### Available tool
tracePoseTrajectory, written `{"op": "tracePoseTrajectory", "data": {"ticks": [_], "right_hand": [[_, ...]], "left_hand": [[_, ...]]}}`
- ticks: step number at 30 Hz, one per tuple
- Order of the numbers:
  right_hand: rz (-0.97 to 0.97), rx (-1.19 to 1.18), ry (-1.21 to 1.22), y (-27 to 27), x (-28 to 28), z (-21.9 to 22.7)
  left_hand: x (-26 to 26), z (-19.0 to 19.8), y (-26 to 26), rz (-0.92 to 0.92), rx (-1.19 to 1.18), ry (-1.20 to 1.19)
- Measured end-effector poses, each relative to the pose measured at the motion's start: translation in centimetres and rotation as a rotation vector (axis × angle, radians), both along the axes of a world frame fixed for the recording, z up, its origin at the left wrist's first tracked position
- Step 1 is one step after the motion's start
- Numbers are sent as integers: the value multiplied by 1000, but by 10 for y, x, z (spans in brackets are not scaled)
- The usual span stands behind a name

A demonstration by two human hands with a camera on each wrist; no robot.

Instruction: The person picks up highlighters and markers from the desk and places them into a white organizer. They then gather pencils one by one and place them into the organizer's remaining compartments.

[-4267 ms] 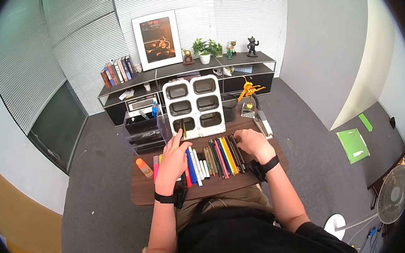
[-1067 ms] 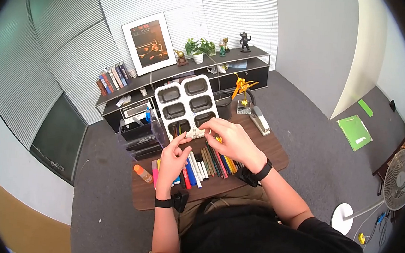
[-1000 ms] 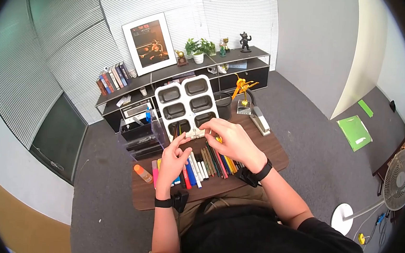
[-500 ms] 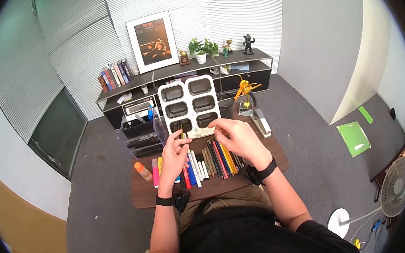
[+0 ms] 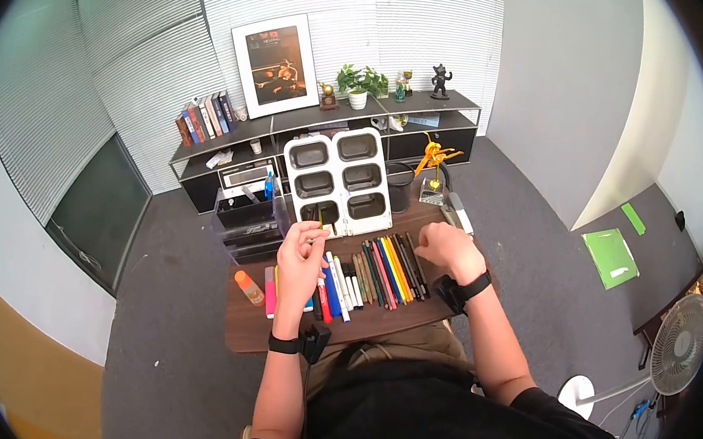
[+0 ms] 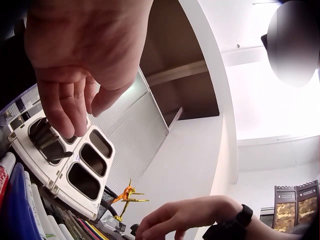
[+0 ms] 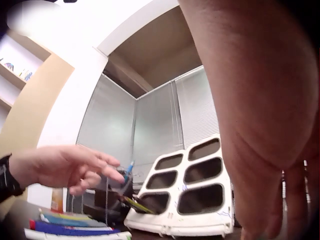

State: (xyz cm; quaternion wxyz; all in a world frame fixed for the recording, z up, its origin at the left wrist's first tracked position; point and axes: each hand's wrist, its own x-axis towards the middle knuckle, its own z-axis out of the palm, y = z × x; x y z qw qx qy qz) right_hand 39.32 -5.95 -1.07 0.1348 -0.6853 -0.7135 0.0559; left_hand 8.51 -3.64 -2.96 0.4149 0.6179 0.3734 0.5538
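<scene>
My left hand (image 5: 300,267) hovers, fingers loosely bent, in front of the lower left compartment of a white tray (image 5: 343,185), with nothing held. A few dark and green pencils (image 7: 135,203) lean in that compartment. My right hand (image 5: 454,252) is over the right end of a row of coloured pencils (image 5: 391,266), its bent fingertips close to the dark pencils (image 5: 416,267). Nothing shows in its grasp, and its fingertips are partly hidden. White-barrelled markers (image 5: 338,282), a blue marker (image 6: 22,205) and a red marker (image 5: 325,302) lie left of the pencils.
An orange-capped bottle (image 5: 248,287) and a pink highlighter (image 5: 270,293) lie at the table's left. A clear organizer (image 5: 242,231) stands beside the tray. At the right back are a black mesh bin (image 5: 398,192), a golden figurine (image 5: 434,170) and a stapler (image 5: 458,215).
My right hand has moved right, from in front of the tray to the dark end of the pencil row. My left hand stays near the lower left compartment. The head view has shifted slightly.
</scene>
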Motion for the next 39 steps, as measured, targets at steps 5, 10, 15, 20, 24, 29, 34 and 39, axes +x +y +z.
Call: {"op": "tracePoseTrajectory", "data": {"ticks": [5, 10, 15, 20, 24, 29, 34, 39], "right_hand": [[-140, -90, -80, 21, 1, -34], [-154, -8, -40, 26, 5, -46], [-161, 26, 36, 25, -2, -45], [-162, 53, 44, 24, -7, -36], [-173, 128, 89, 15, -18, -9], [-126, 476, 390, 11, -26, 16], [-72, 510, 571, -1, -31, 41], [304, 485, 773, -17, -61, 50]], "left_hand": [[-3, 8, -5, 11, 10, 35], [-6, 8, -5, 19, 59, 209], [-7, -10, -5, -59, 279, 781], [2, -14, -9, 0, 329, 821], [1, -13, -7, 72, 342, 754], [0, -3, -10, 116, 364, 684], [1, 4, -15, 88, 342, 628], [6, 24, -27, 23, 348, 522]]}}
